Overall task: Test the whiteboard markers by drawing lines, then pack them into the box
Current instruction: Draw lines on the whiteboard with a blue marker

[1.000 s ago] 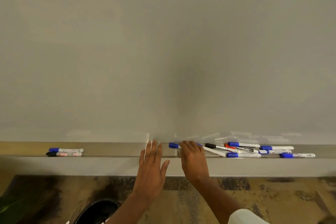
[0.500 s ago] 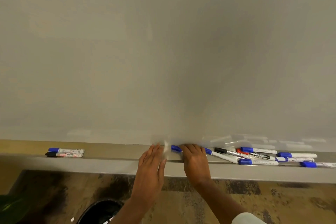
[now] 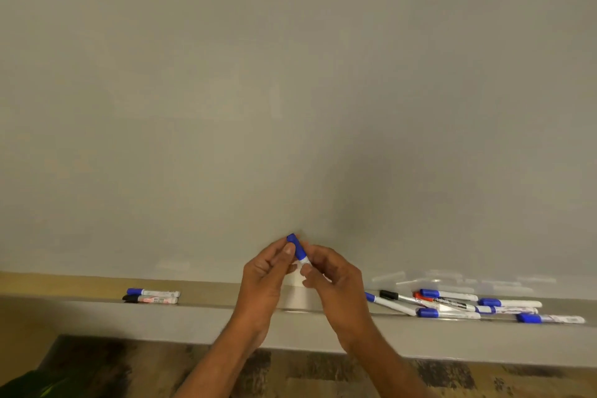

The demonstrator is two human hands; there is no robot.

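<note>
Head camera, and both hands are up off the ledge [image 3: 97,310] now! A second ago they lay flat down there, the right hand [image 3: 336,281] covering a blue marker at the near end of the heap. That marker [image 3: 298,252] is lifted now, held tilted between the two hands just in front of the whiteboard [image 3: 290,74]. The left hand [image 3: 261,278] pinches its blue cap [image 3: 293,242] with thumb and fingers, and the right hand's fingers curl round the white barrel below. It looks like a pull to get the cap off, so the first test line should be next.

The whiteboard shows no line at all, so testing hasn't started. The heap of markers [image 3: 452,304] lies on the ledge to the right, with blue, black and red caps. A pair of markers [image 3: 151,296] sits well apart on the left. A pale, see-through shape [image 3: 295,299] stands on the ledge between the wrists. It may be the box, but I can't tell. Nothing looks packed yet.
</note>
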